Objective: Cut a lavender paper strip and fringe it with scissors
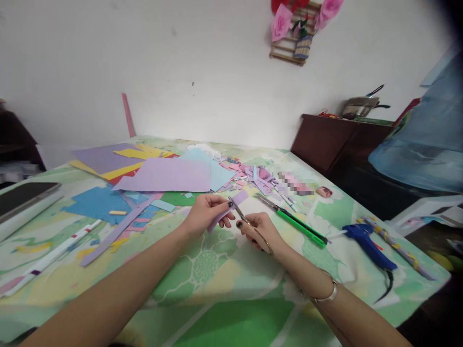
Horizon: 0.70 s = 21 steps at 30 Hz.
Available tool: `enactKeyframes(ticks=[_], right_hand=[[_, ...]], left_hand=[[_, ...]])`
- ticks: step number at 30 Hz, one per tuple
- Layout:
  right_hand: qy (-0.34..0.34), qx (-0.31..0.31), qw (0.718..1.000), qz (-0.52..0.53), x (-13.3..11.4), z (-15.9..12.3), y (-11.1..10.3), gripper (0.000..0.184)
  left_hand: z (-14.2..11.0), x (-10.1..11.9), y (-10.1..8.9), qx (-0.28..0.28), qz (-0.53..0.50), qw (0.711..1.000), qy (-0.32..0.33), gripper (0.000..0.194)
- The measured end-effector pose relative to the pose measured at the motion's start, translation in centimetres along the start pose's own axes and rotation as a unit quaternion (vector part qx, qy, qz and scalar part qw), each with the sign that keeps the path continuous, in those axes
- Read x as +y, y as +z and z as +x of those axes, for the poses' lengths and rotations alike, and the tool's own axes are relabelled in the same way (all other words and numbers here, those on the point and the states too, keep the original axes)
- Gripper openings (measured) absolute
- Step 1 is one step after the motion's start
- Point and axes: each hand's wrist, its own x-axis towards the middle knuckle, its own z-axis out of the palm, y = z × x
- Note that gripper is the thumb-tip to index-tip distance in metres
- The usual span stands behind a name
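Between the fingers of my left hand (206, 214) is a narrow strip of lilac paper (239, 196), its far end sticking out to the upper right. My right hand (261, 231) is closed round the handles of a pair of scissors (237, 208), whose blades lie across the strip close to my left thumb. Whether the blades have gone through the paper, I cannot tell. Just right of my hands lies a green utility knife (302, 226) with its blade end pointing away. A large lilac sheet (170, 174) rests beyond my left hand.
Blue felt-like sheet (94, 202), long lilac strip (115, 231) and white sticks (54, 253) lie left. Paper scraps (258, 178) are heaped beyond. A blue glue gun (371, 246) with a cord and a twisted decorated stick (401, 250) lie right. A phone (27, 195) lies far left.
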Motion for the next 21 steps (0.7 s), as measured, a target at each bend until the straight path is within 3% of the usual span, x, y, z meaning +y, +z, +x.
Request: enactKeyframes(ticks=[21], right_hand=[[-0.009,-0.001,1.0,0.001,-0.23,-0.2,0.24,0.048]], left_hand=[[0.03,-0.05,0.04,-0.002,0.007,1.0,0.007,0.019]])
